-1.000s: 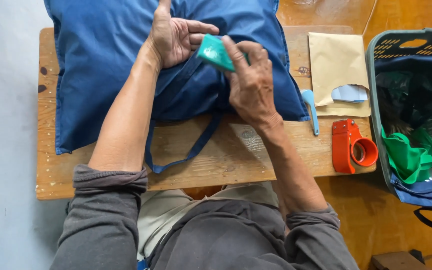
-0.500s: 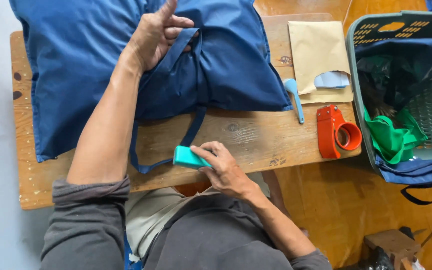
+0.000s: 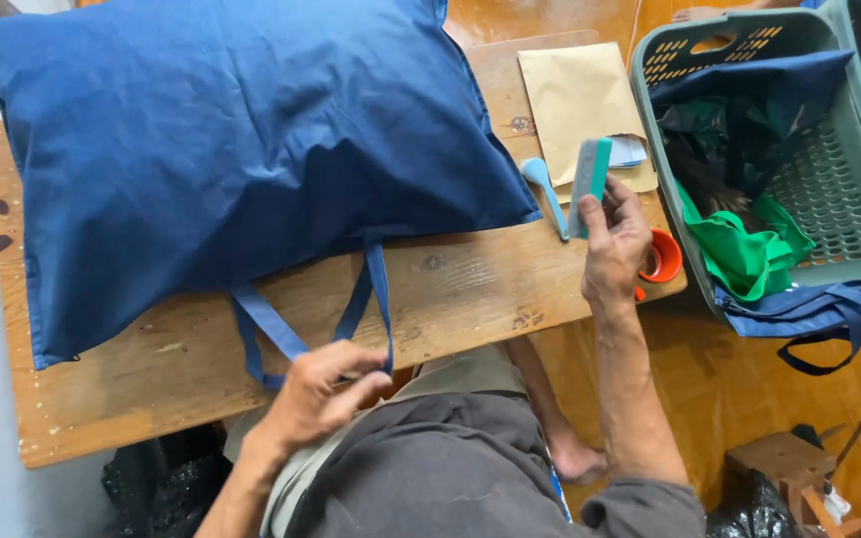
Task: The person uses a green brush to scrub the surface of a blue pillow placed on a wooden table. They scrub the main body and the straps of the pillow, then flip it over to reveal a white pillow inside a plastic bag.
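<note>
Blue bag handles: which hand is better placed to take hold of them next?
Left. The left hand already rests on the handle loop at the table edge, while the right hand holds a teal block upright.

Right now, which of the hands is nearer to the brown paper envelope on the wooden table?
Right. The right hand, pinching a teal rectangular block, sits just below the brown paper envelope. The left hand is far off at the table's near edge, gripping the blue fabric strap.
</note>
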